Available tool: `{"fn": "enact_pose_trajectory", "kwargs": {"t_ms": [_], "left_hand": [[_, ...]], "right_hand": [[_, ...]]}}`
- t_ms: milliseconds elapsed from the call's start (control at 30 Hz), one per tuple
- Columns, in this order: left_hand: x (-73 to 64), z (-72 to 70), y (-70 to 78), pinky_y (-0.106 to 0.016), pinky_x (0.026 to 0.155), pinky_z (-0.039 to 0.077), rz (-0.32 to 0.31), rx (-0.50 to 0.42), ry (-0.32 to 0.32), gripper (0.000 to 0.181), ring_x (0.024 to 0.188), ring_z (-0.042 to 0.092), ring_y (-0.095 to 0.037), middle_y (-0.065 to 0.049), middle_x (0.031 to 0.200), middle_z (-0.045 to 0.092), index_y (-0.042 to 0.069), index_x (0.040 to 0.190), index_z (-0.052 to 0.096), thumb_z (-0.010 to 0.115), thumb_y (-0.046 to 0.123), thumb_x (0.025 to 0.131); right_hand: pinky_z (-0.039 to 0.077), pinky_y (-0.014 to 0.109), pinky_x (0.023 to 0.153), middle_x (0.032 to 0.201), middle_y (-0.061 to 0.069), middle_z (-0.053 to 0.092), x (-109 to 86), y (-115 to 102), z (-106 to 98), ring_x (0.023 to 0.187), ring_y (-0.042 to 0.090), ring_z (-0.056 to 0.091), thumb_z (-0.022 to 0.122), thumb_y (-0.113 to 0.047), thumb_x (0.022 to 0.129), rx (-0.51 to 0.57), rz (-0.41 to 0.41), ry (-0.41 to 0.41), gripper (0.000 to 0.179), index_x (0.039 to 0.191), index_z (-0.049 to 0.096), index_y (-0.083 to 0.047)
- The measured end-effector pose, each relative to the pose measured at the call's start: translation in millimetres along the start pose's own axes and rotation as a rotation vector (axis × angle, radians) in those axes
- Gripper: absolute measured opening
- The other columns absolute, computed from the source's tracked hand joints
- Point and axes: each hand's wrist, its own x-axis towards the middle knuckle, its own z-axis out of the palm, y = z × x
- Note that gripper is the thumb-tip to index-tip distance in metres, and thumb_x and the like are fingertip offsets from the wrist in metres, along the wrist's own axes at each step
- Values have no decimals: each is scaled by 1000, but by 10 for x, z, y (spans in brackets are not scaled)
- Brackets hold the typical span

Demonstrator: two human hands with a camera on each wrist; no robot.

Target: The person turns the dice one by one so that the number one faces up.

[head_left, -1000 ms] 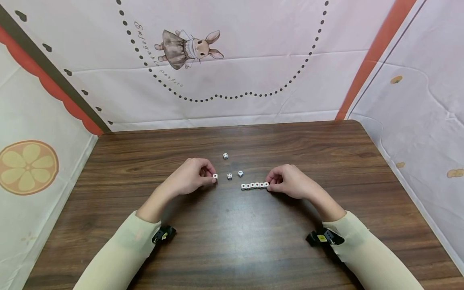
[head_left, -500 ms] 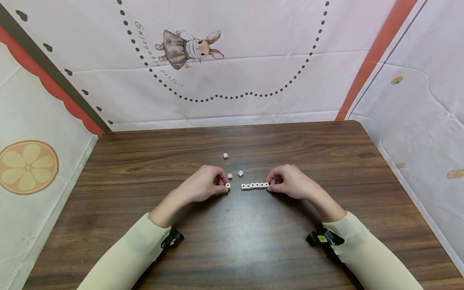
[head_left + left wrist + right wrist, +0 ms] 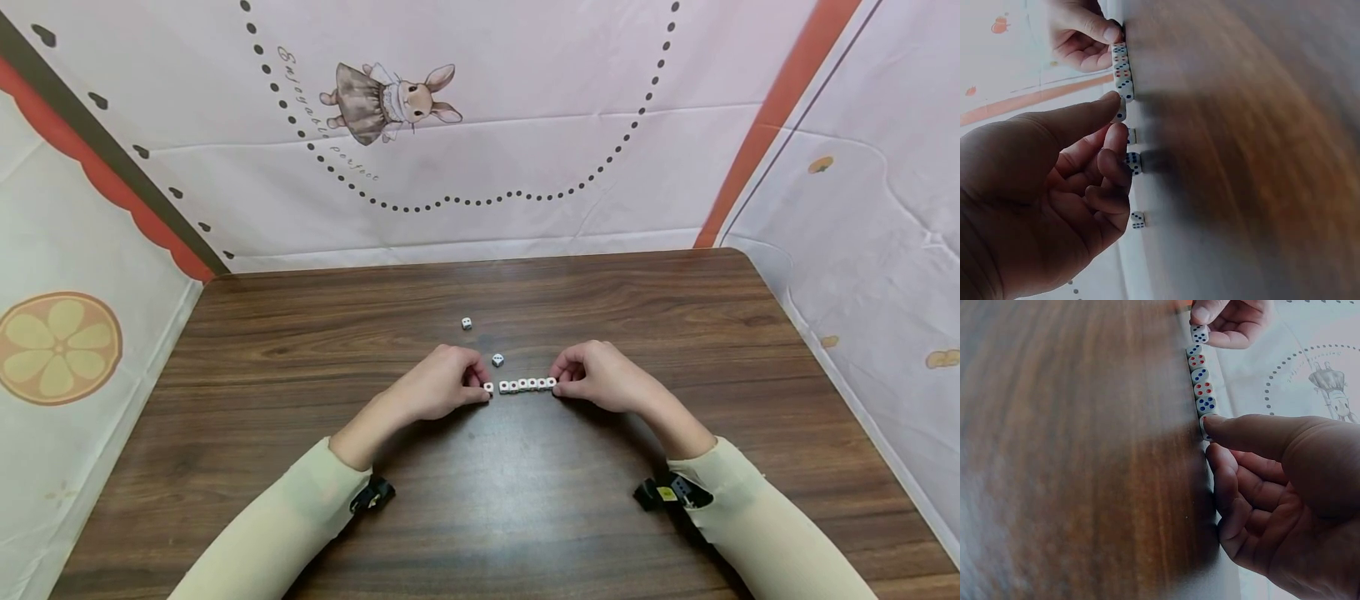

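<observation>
Left sleeve (image 3: 262, 529): was long and pale cream, with a faint greenish tinge toward the wrist.
Right sleeve (image 3: 776, 525): was the same pale cream, with similar greenish shading near its end.
Right cuff (image 3: 708, 461): had its edge gaping around the black gear.
Left wrist unit (image 3: 372, 495): was small, black and blocky, with a little yellowish mark.
Right wrist unit (image 3: 648, 494): was black and angular, beside a bright yellow rectangular label (image 3: 666, 493).
Left hand (image 3: 441, 385), right hand (image 3: 600, 377): were both bare.
</observation>
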Motion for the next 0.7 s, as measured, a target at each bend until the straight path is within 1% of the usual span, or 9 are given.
{"fn": "enact_pose_trajectory", "kwargs": {"t_ms": [133, 333, 533, 700], "left_hand": [[27, 19, 7, -28, 76, 51, -1, 15, -3, 13, 68, 58, -2, 13, 72, 64, 16, 91, 73, 86, 17, 89], [62, 42, 5, -27, 73, 50, -9, 27, -11, 12, 67, 58, -2, 13, 71, 63, 16, 92, 74, 86, 18, 90], [74, 50, 15, -27, 70, 50, -20, 38, -12, 13, 65, 57, -2, 13, 70, 62, 16, 93, 75, 87, 18, 89], [81, 60, 15, -27, 69, 49, -18, 48, -7, 13, 64, 57, -1, 14, 69, 62, 16, 93, 75, 87, 19, 88]], "right_hand": [[49, 30, 70, 78, -9, 67, -1, -5, -2, 73, 9, 60, 83, -12, 92, 2, 0, 2, 7, 95, 77, -13], [49, 30, 70, 78, -9, 67, -4, -5, -1, 73, 9, 60, 83, -12, 92, 4, 0, 2, 7, 95, 77, -13], [49, 31, 71, 79, -9, 67, -3, -6, -1, 73, 10, 60, 83, -12, 92, 5, 4, -1, 7, 96, 77, -13], [49, 31, 71, 79, -9, 67, -2, -12, -2, 73, 9, 60, 83, -12, 92, -2, 1, -1, 7, 96, 77, -13]]}}
